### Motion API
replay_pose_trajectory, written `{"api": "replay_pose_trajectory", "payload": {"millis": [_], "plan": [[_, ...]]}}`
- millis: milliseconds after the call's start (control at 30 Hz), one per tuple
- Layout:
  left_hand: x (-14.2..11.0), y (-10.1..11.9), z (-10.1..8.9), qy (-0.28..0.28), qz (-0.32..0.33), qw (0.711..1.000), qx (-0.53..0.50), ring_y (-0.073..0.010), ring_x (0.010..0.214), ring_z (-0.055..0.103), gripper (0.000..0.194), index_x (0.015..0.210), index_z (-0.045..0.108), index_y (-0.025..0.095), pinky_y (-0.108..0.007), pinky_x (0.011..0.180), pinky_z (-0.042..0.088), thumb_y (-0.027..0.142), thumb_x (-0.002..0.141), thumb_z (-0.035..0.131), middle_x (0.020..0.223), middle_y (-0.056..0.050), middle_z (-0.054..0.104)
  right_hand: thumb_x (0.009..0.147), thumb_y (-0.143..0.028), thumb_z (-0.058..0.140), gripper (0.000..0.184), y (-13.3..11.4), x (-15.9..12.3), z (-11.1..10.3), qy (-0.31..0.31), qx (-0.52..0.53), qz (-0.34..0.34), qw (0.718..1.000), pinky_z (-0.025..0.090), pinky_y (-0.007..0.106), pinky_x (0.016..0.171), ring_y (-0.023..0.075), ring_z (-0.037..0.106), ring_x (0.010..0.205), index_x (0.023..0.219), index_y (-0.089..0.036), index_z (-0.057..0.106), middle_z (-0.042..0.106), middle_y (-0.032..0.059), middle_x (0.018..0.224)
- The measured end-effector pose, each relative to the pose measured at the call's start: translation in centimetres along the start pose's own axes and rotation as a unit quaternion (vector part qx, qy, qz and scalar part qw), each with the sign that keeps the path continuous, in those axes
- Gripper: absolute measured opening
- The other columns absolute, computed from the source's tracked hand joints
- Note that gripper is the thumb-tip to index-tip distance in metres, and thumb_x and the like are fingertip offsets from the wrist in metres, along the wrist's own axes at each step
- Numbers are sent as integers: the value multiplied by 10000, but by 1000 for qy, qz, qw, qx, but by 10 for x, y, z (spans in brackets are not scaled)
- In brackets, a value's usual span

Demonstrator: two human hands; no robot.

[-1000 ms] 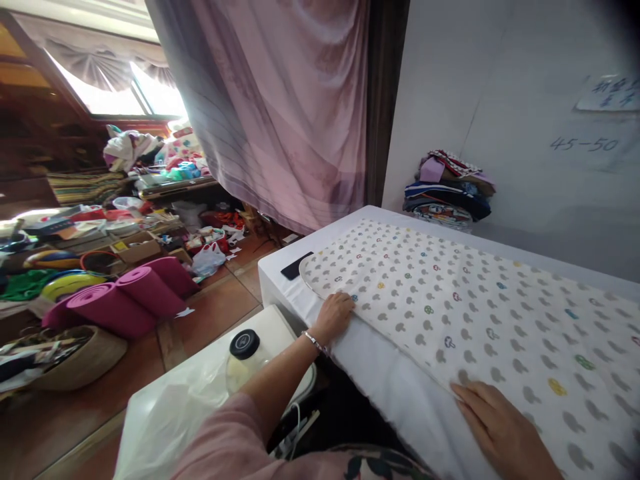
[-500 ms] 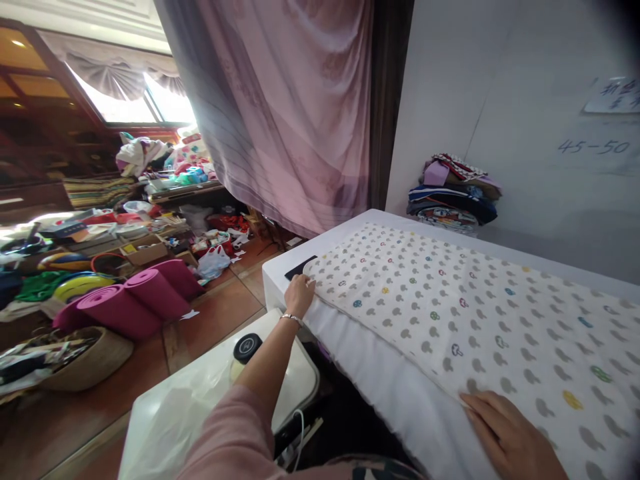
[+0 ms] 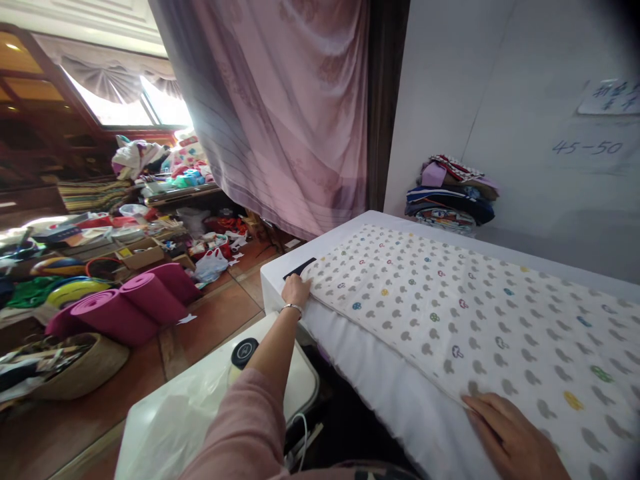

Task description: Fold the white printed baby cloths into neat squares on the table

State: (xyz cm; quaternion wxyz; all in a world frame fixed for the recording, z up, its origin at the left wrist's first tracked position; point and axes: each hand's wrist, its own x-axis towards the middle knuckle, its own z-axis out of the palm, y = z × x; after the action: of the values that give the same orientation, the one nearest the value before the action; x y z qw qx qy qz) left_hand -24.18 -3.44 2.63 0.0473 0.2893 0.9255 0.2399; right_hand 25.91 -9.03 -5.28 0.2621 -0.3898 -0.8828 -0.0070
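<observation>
While rolled pink mats [image 3: 133,307] lay on the tiled floor [image 3: 200,337] to our left, a black-lidded jar [image 3: 243,354] stood on the white stand [image 3: 301,381] beside us. Next was our left hand [image 3: 296,291] — its fingers closed on the near left corner of the printed cloth [image 3: 425,293], just beside a flat black object [image 3: 299,267]. That cloth lay spread over the white-draped table [image 3: 360,347]. Past the table's far edge we saw a pile of folded clothes [image 3: 450,195], and our right hand [image 3: 515,433] pinched the cloth's near edge — fingers and thumb together on it.
</observation>
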Motion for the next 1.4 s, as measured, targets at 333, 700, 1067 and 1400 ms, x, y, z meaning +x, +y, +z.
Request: {"api": "replay_pose_trajectory", "payload": {"millis": [333, 700, 1067, 1400], "plan": [[1, 2, 1, 10, 33, 999, 17, -258, 965, 596, 124, 834, 598, 191, -342, 765, 442, 250, 776, 506, 1065, -116, 606, 876, -479, 426, 358, 1, 0, 2, 2, 1, 9, 1000, 554, 282, 718, 196, 641, 894, 1004, -262, 680, 663, 52, 1013], [3, -2, 0, 18, 24, 1000, -1, -251, 942, 600, 124, 900, 538, 201, -334, 742, 432, 240, 802, 471, 1011, -103, 636, 871, -456, 450, 318, 2, 1, 1, 3, -1, 5, 1000, 562, 276, 705, 188, 647, 877, 989, -275, 684, 664, 37, 1000], [6, 1, -1, 3, 13, 1000, -4, -259, 988, 601, 272, 1029, 557, 200, -337, 767, 448, 334, 801, 491, 1082, -124, 638, 881, -438, 451, 302, -2, 2, -1, 2, 21, 12, 1000, 544, 267, 692, 185, 636, 869, 999, -256, 661, 655, 51, 992], [11, 13, -16, -18, 25, 997, 66, -335, 963, 611, 295, 938, 605, 133, -401, 699, 484, 298, 815, 394, 1039, -208, 638, 923, -255, 373, 242, -29, 21, -15, -38, 36, 9, 999, 458, 274, 681, 153, 551, 780, 943, -204, 608, 596, 53, 874]]}}
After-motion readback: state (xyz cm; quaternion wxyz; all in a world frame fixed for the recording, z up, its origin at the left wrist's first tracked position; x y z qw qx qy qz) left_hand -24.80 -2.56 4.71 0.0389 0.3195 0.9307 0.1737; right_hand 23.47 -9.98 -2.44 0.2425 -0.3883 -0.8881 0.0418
